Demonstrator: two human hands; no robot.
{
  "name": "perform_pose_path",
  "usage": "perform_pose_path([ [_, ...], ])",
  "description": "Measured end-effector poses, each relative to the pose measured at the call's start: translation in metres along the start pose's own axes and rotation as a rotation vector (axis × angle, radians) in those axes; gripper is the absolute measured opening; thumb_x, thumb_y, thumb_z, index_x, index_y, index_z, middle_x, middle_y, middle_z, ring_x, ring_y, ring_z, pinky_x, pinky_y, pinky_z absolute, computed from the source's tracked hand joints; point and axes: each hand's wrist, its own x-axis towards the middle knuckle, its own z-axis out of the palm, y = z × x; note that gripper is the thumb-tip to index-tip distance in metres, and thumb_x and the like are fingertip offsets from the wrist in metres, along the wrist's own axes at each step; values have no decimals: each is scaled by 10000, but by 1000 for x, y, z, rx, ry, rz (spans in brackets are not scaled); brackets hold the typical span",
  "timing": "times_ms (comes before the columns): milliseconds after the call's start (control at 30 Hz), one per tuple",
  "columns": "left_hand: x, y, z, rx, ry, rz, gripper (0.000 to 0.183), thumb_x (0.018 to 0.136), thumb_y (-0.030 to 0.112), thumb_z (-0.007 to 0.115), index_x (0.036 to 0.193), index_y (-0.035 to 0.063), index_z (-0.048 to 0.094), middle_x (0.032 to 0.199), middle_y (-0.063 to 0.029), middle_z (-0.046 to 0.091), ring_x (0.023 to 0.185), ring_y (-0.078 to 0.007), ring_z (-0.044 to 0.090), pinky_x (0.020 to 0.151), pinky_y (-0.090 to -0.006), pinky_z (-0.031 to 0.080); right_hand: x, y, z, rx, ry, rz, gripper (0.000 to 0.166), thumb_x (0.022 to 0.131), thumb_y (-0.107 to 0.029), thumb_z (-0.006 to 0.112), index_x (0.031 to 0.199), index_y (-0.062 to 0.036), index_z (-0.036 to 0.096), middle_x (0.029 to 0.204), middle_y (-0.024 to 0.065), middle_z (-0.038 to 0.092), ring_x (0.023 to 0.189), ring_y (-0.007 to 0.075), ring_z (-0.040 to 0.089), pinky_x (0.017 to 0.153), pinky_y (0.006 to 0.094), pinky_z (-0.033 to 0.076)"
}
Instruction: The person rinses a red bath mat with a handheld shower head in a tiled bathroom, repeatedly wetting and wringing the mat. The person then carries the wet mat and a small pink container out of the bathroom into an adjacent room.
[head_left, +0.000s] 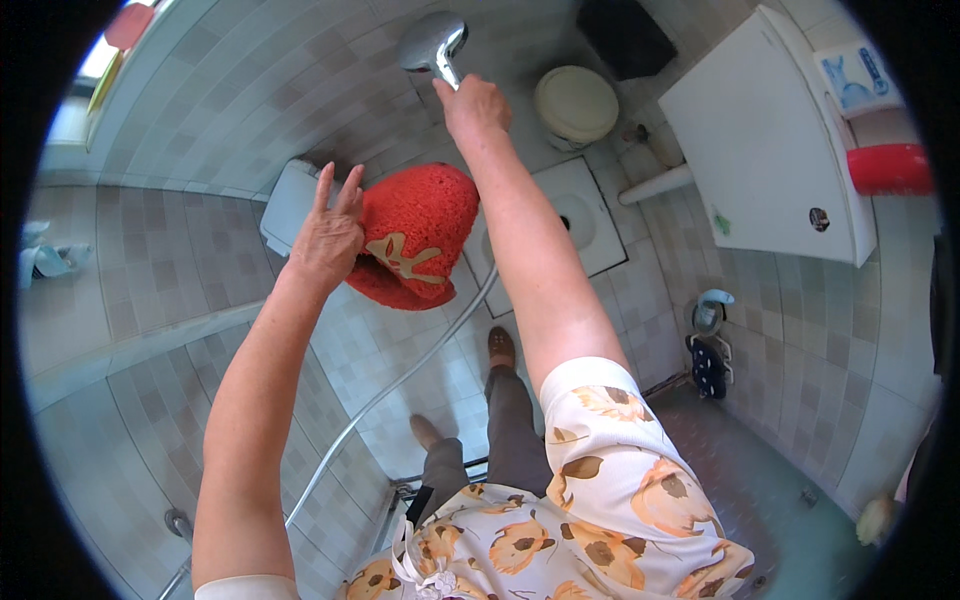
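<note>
My right hand is closed around the handle of a chrome handheld shower head, raised at the top middle. Left of centre, my left hand grips the edge of a red textured mat or cloth between thumb and fingers, with two fingers raised. The red piece hangs folded and bears a tan antler-like design. A shower hose curves from below my right forearm down to the lower left. The shower head's spray face is turned away, so I cannot tell whether water runs.
A squat toilet pan lies in the tiled floor, with a lidded bucket beyond. A dark bin-like object stands behind. A white cabinet hangs on the right wall. A white lidded bin stands behind my left hand.
</note>
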Motion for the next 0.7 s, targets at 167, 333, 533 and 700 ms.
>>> perform_pose_path([
  [167, 20, 2, -15, 10, 4, 26, 292, 763, 190, 530, 989, 76, 675, 1341, -65, 455, 1367, -262, 171, 1114, -538, 41, 0, 22, -14, 37, 1, 47, 499, 839, -495, 528, 951, -20, 629, 944, 195, 639, 914, 353, 608, 770, 429, 484],
  [333, 32, 5, -27, 43, 12, 62, 277, 760, 193, 537, 968, 82, 681, 1340, -59, 457, 1366, -258, 173, 1119, -526, 39, 5, 69, -31, 42, 99, -1, 532, 840, -502, 520, 941, 10, 622, 876, 240, 630, 889, 381, 604, 754, 451, 480],
  [533, 43, 13, -36, 48, -52, 113, 244, 769, 195, 534, 924, 94, 693, 1282, -32, 517, 1365, -254, 176, 1120, -524, 26, 25, 157, -83, 139, 159, 123, 575, 839, -511, 503, 901, 49, 616, 837, 248, 628, 815, 388, 612, 724, 446, 488],
  [700, 49, 23, -23, 29, -17, 123, 231, 739, 218, 546, 869, 117, 707, 1342, -56, 455, 1372, -253, 154, 1121, -523, 20, 1, 200, -138, 271, 234, 313, 537, 841, -529, 509, 786, 4, 542, 562, 88, 564, 382, 153, 530, 355, 291, 436],
])
